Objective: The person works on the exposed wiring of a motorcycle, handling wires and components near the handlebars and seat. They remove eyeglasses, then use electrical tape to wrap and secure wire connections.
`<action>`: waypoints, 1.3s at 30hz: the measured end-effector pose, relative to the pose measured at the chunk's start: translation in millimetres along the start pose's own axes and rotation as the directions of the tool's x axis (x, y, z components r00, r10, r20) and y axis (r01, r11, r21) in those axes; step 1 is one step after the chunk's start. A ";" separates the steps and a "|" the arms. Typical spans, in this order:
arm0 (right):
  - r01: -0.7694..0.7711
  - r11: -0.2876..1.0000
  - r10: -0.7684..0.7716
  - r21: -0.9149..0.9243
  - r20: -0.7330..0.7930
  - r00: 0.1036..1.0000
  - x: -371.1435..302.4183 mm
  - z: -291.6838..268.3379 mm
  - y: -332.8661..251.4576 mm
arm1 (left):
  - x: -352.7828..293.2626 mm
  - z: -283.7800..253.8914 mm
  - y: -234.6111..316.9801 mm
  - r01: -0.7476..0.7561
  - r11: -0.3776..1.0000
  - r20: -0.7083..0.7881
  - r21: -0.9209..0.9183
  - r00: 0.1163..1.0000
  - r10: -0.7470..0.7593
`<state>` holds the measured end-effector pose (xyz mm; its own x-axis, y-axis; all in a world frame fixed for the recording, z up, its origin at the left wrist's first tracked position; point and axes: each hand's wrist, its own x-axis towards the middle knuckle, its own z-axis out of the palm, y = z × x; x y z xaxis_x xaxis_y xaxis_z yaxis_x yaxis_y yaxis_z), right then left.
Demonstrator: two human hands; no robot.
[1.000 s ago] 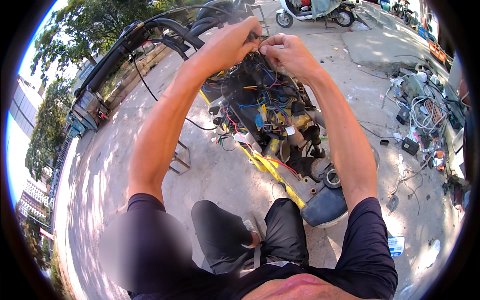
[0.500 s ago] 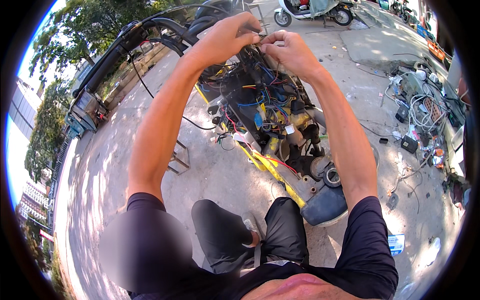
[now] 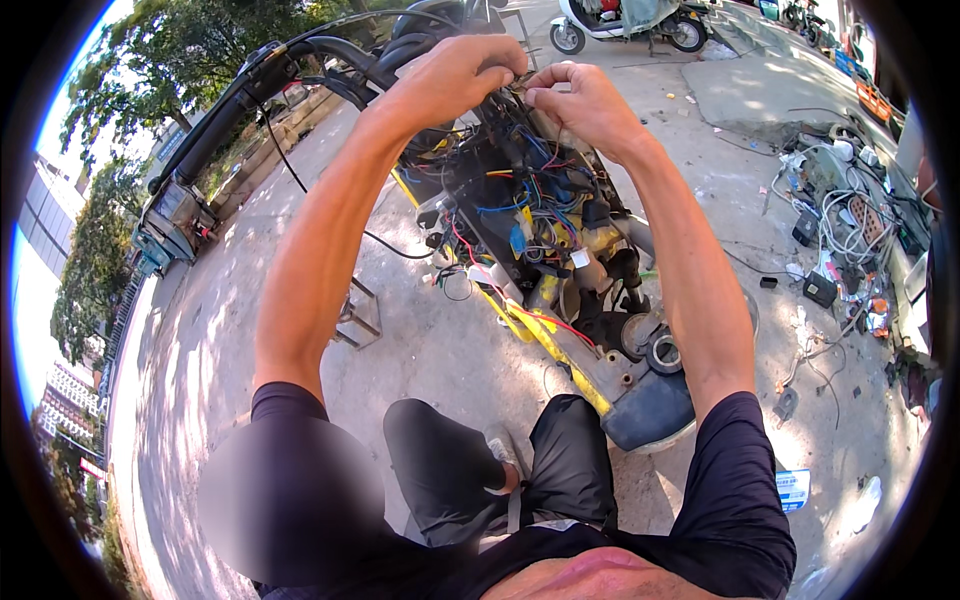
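Observation:
A stripped vehicle frame (image 3: pixel 552 352) with yellow tubes lies before me, its bundle of coloured wires (image 3: pixel 540 215) exposed. Above the far end of those wires my left hand (image 3: pixel 462 75) is bent over, fingers curled and thumb pressed toward them. Close beside it on the right, my right hand (image 3: pixel 585 105) pinches with thumb and index finger. What sits between the fingertips of either hand is too small to make out. The black handlebar (image 3: pixel 345 55) reaches out to the left behind my left hand. A red wire (image 3: pixel 560 325) runs along the yellow tube nearer to me.
A metal stool (image 3: pixel 358 315) stands left of the frame. On the right, a heap of white cables (image 3: pixel 845 205) and black adapters (image 3: pixel 820 290) litters the ground. A white scooter (image 3: pixel 625 22) is parked at the back. Black cable (image 3: pixel 390 245) hangs left of the frame.
My left hand has shifted slightly to the right, its fingers curling further over. My right hand stays almost in place, still pinching.

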<state>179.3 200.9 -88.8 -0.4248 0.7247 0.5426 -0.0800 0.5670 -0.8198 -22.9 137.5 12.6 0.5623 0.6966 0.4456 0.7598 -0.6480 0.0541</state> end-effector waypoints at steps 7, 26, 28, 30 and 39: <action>0.015 1.000 -0.015 0.015 0.020 1.000 3.2 -1.0 3.3 | 1.4 -2.2 -0.3 -0.026 0.999 0.019 0.044 0.999 0.026; 0.078 0.997 -0.078 -0.018 -0.035 0.996 -0.9 7.4 -1.2 | 4.9 -14.8 10.1 -0.122 0.974 0.049 0.192 0.992 0.115; 0.079 0.997 -0.080 -0.025 -0.031 0.996 -3.3 6.4 -4.6 | 6.4 -15.4 17.4 -0.047 0.980 0.082 0.192 0.996 0.032; 0.083 0.994 -0.084 -0.066 -0.018 0.996 -4.4 4.3 -8.3 | 6.2 -18.1 25.0 -0.023 0.978 0.116 0.207 0.993 -0.001; 0.115 0.985 -0.118 -0.130 -0.010 0.993 -1.4 3.8 -3.5 | 7.1 -10.5 18.8 -0.116 0.960 0.151 0.256 0.985 0.079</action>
<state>176.7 196.4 -87.4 -0.4031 0.6568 0.6373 -0.0104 0.6930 -0.7208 -8.1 127.1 26.2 0.6630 0.6819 0.3088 0.7477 -0.6235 -0.2286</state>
